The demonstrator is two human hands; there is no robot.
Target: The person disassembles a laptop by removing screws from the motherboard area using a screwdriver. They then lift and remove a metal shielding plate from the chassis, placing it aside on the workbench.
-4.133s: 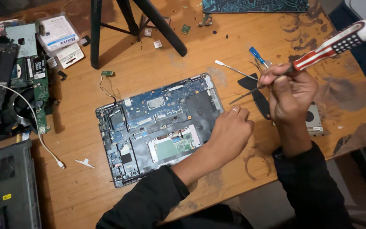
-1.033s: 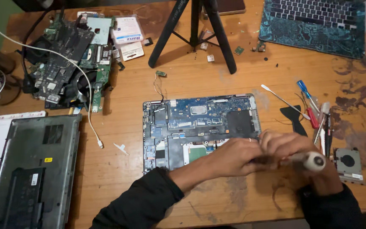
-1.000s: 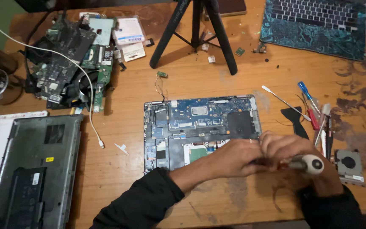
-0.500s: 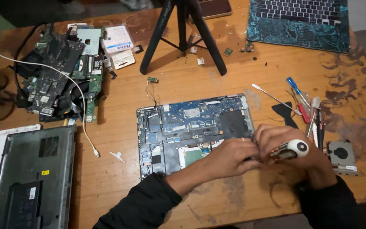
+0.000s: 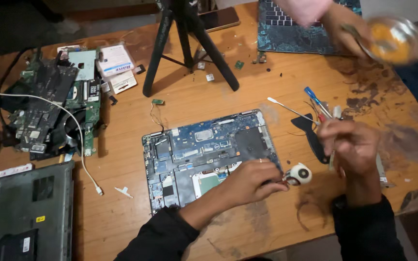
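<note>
My left hand [image 5: 250, 181] pinches the screwdriver [image 5: 298, 175] at the near right corner of the opened laptop [image 5: 204, 154] on the wooden table [image 5: 122, 217]. My right hand [image 5: 349, 145] is curled up beside it. Farther away, another person's hand [image 5: 342, 34] holds a small bowl [image 5: 395, 38].

The tabletop [image 5: 122, 212] is bare wood — matt, worn and stained in dark patches. The laptop base [image 5: 204, 150] shows a blue circuit board with dull metal parts. The screwdriver [image 5: 300, 174] has a smooth, glossy white plastic butt. The tripod [image 5: 189, 43] legs look matt black. The sleeves [image 5: 160, 237] are dark cloth — soft and unshiny.
</note>
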